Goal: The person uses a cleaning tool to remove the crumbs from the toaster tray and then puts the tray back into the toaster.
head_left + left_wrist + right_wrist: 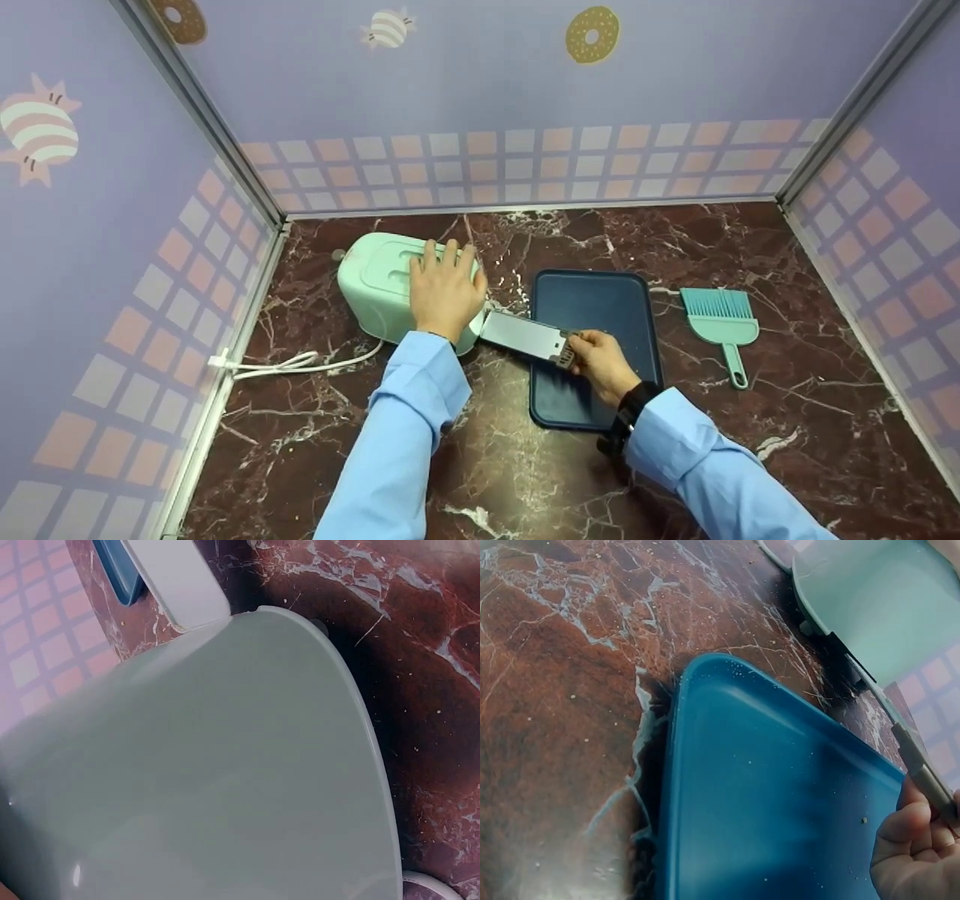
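Note:
A mint-green toaster [375,281] stands at the left, slots up. My left hand [444,296] rests flat on its top near the right end, fingers spread over the slots. My right hand [604,360] pinches the outer end of a flat silver crumb tray [525,335] between thumb and fingers. The crumb tray's other end meets the base of the toaster's right side, and its outer part overhangs the dark blue tray [592,300]. In the right wrist view the crumb tray [889,709] appears edge-on, running up to the toaster [877,607].
A mint brush [724,330] with teal bristles lies right of the blue tray. Pale crumbs [517,289] are scattered on the marbled tabletop behind and between toaster and tray. The toaster's white cord [315,367] runs left to its plug. Patterned walls enclose the back and sides.

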`<act>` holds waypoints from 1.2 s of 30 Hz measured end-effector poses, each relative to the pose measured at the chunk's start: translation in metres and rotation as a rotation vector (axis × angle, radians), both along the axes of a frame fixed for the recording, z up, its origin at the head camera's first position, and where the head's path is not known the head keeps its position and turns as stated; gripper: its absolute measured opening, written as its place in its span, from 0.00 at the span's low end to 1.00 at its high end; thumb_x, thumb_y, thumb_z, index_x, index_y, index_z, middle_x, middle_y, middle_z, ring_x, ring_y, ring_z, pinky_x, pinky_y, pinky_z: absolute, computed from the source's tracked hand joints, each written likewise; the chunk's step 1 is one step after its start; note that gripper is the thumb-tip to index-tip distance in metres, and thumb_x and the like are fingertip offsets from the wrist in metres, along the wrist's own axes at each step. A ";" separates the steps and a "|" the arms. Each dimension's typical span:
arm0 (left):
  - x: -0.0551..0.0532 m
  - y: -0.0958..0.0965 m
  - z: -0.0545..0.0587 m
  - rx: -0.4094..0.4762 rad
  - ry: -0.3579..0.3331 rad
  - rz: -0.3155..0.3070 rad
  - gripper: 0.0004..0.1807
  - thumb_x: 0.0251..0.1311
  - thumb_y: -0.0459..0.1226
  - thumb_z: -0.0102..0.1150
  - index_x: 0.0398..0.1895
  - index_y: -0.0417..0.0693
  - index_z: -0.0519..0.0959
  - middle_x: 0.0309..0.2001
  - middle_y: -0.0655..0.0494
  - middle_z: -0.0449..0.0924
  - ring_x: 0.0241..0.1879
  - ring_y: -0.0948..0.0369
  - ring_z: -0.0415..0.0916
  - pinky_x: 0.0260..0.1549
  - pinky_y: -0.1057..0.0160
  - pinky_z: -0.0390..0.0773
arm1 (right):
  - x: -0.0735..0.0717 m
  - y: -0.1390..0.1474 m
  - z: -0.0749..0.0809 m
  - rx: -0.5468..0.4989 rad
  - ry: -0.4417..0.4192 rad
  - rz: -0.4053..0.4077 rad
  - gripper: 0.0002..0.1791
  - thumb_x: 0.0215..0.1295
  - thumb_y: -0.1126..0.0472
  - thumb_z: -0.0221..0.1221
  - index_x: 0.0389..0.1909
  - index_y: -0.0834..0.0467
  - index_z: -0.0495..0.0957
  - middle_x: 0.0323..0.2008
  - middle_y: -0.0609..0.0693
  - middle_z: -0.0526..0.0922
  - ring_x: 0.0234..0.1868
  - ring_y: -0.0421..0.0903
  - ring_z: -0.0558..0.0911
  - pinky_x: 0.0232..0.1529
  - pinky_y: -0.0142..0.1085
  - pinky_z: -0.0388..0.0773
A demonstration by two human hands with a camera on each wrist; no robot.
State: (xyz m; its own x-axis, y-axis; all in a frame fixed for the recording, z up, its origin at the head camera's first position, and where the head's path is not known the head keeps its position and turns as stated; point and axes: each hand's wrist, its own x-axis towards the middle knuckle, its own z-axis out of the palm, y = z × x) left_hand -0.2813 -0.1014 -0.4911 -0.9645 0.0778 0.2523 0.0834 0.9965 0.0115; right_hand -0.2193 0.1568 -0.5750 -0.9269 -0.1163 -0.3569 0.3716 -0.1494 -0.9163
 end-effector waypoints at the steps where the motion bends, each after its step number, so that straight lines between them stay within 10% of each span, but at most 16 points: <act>1: 0.000 0.000 0.000 -0.001 0.003 0.000 0.28 0.76 0.55 0.38 0.73 0.60 0.69 0.72 0.51 0.68 0.75 0.41 0.57 0.70 0.37 0.58 | 0.000 0.000 0.000 0.008 0.001 0.005 0.13 0.81 0.66 0.47 0.53 0.75 0.68 0.33 0.55 0.78 0.27 0.42 0.74 0.26 0.29 0.72; 36: 0.002 0.000 -0.004 0.007 0.045 0.003 0.27 0.76 0.55 0.41 0.72 0.60 0.70 0.71 0.51 0.69 0.75 0.42 0.58 0.71 0.38 0.58 | -0.010 -0.010 -0.013 0.051 0.054 -0.007 0.09 0.81 0.69 0.44 0.48 0.73 0.68 0.31 0.53 0.77 0.22 0.42 0.71 0.24 0.30 0.71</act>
